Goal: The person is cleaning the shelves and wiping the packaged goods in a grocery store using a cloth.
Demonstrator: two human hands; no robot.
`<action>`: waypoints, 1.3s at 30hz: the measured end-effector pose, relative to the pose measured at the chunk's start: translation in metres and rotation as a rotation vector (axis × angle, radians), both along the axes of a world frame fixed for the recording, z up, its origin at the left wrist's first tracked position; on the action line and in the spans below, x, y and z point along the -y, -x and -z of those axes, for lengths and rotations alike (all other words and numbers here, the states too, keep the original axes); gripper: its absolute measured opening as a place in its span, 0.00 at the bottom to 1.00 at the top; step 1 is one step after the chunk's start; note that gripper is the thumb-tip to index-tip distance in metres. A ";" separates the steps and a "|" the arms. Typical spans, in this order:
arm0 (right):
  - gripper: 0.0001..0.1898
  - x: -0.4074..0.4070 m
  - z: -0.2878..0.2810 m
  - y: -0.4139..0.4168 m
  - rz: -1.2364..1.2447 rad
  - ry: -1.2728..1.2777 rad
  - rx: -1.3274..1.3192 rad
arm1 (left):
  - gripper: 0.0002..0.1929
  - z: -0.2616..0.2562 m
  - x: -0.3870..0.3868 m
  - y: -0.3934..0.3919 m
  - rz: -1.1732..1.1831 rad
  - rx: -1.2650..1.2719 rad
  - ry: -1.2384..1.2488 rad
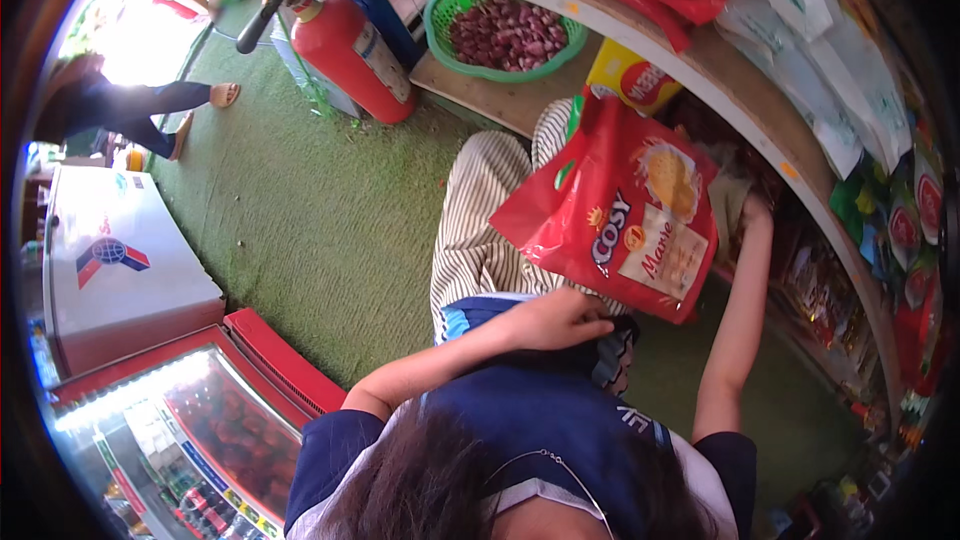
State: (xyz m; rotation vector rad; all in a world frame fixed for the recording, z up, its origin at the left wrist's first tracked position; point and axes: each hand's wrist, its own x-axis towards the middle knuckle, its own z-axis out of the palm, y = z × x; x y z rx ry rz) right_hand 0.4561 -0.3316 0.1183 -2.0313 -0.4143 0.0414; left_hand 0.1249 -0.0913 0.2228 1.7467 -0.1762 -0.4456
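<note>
A red plastic bag of Cosy Marie biscuits (600, 217) leans across my lap and right knee, its printed face turned up. Just below the bag's lower edge, my left hand (562, 319) rests at my lap with loosely bent fingers and nothing in it. My right hand (754, 210) reaches past the bag's right side into the low shelf. Its fingers are partly hidden beside a pale, see-through plastic package (727, 202); whether they grip it is unclear. Behind the bag, a yellow and red package (634, 79) stands on the lower shelf.
A curved shelf edge (739, 105) runs above my right hand. Ahead are a green basket of shallots (502, 34) and a red fire extinguisher (352, 52). A chest freezer (127, 262) and a lit display cooler (225, 420) stand left. Another person's legs (161, 109) are farther off.
</note>
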 end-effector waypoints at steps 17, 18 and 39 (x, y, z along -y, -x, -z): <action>0.17 0.022 -0.068 0.159 -0.217 -0.416 0.192 | 0.12 0.000 -0.089 -0.072 -0.727 0.205 -0.242; 0.17 0.016 -0.077 0.161 -0.233 -0.478 0.190 | 0.11 0.015 -0.094 -0.070 -0.757 0.183 -0.108; 0.17 -0.109 -0.125 0.175 0.021 0.505 0.093 | 0.10 0.019 -0.082 -0.053 -0.997 -0.106 0.876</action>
